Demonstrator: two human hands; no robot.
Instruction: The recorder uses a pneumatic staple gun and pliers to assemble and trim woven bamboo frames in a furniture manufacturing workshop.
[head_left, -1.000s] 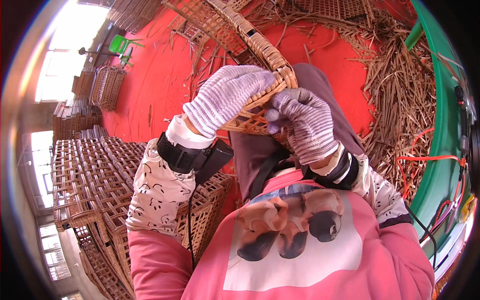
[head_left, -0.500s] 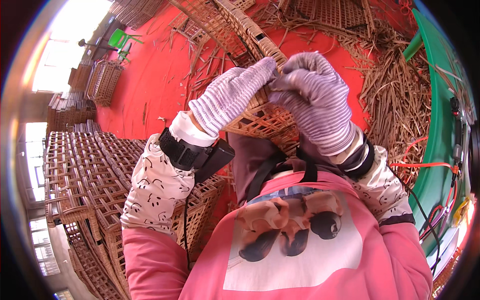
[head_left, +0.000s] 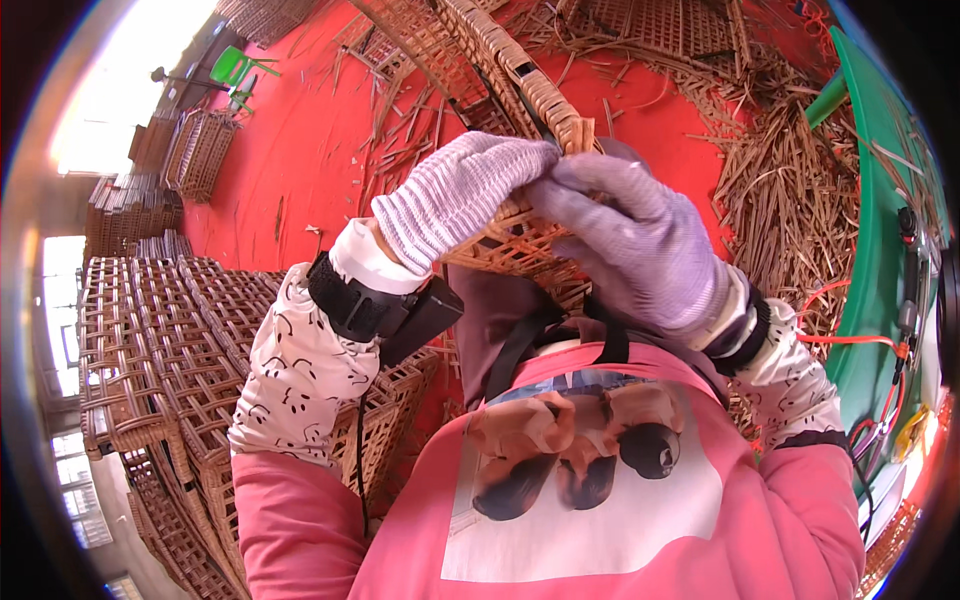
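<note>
The basket (head_left: 515,68) was in the upper middle of the frame, its thick braided rim running from the top edge down to your hands. Your left hand (head_left: 460,195), in a striped glove, was closed over the rim at the near corner. Your right hand (head_left: 640,235), gloved too, had its fingers bent against the same corner, fingertips beside the left ones; you couldn't tell from the view whether they pinched anything. Your legs (head_left: 505,305) showed below the basket. To the left of your left arm stood stacked baskets (head_left: 150,350). A heap of loose strips (head_left: 790,170) covered the red floor (head_left: 270,180) at upper right, near a green table (head_left: 870,300). A green chair (head_left: 232,68) stood at upper left.
</note>
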